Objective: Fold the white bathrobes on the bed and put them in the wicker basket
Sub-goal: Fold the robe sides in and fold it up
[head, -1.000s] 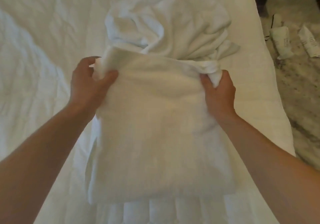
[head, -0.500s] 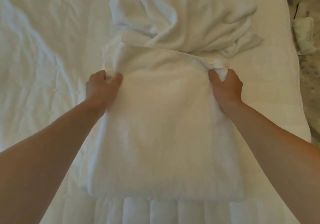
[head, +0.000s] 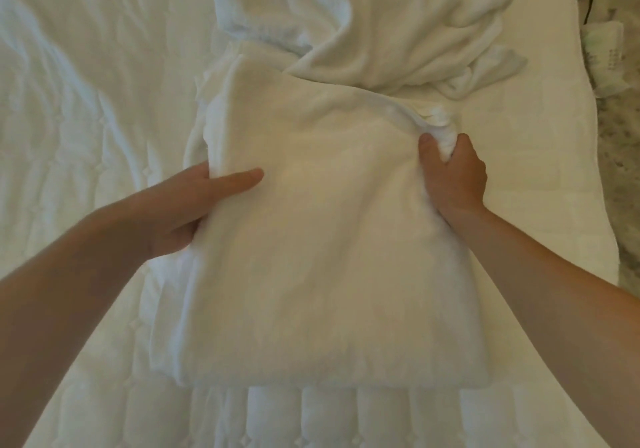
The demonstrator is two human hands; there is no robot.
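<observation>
A white bathrobe [head: 325,240] lies folded into a thick rectangle on the bed, near its front edge. My left hand [head: 194,202] grips the robe's left edge, thumb on top and fingers tucked under the fabric. My right hand [head: 453,177] clutches a bunched fold at the robe's upper right corner. A second white bathrobe [head: 374,25] sits crumpled just behind the folded one, touching its far edge. The wicker basket is not in view.
The bed [head: 86,108] is covered with a white quilted duvet, wrinkled on the left. Its right edge drops to a marbled floor [head: 620,143], where a white slipper with dark print [head: 604,53] lies.
My left hand slid down the robe's left side and tucked its fingers under the edge. The right hand kept its grip on the upper right corner. The view moved closer.
</observation>
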